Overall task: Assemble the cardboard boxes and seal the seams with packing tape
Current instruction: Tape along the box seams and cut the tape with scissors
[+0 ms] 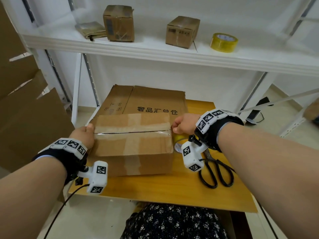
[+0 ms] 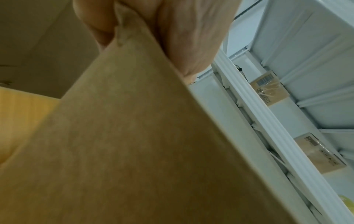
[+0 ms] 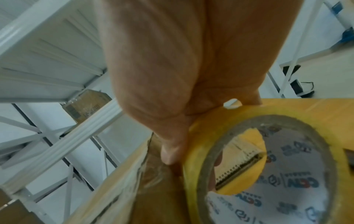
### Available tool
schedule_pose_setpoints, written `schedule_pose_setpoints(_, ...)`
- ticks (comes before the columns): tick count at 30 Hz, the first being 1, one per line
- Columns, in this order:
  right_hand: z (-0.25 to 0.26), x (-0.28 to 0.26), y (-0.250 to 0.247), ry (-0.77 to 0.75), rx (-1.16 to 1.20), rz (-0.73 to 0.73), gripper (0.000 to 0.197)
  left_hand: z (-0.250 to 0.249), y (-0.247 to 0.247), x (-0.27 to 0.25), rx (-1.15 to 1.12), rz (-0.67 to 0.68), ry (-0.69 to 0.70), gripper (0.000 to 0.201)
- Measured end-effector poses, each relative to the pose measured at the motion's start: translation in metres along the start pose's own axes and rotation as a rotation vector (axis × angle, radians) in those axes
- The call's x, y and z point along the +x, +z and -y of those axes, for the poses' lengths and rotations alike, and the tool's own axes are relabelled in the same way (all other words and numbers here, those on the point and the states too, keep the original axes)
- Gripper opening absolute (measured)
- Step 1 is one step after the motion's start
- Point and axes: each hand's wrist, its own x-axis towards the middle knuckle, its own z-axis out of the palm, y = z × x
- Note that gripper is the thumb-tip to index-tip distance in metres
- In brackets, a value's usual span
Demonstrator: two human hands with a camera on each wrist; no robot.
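A brown cardboard box (image 1: 133,145) stands on the yellow wooden table (image 1: 172,190) with its top flaps closed. A clear tape strip (image 1: 131,132) runs along the centre seam. My left hand (image 1: 86,133) holds the box's left end, thumb on top at the seam's end; the left wrist view shows that hand (image 2: 191,33) around the edge of the box's side (image 2: 134,144). At the right end my right hand (image 1: 183,124) grips a yellowish tape roll (image 1: 178,145), held low against the box's right side. The right wrist view shows this hand (image 3: 172,75) on the roll (image 3: 193,159), beside the box (image 3: 157,197).
Black scissors (image 1: 215,171) lie on the table right of the box. A flattened printed carton (image 1: 151,100) lies behind it. The white shelf (image 1: 155,52) above carries two small boxes (image 1: 119,23) (image 1: 182,31) and a second tape roll (image 1: 223,42). Large cardboard sheets (image 1: 25,109) stand at the left.
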Motion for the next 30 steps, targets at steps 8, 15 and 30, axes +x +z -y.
schedule_pose_setpoints(8,-0.004,-0.040,-0.068,0.018,-0.028,-0.182,0.032,-0.017,0.014,-0.013,0.075,0.104,0.046,0.048)
schedule_pose_setpoints(15,0.027,-0.056,-0.088,0.054,-0.288,-0.242,0.017,-0.051,0.051,-0.060,0.300,0.199,0.155,0.050)
schedule_pose_setpoints(30,0.084,-0.061,-0.092,-0.129,-0.125,-0.266,0.034,-0.121,-0.026,-0.090,-0.009,0.569,0.736,0.139)
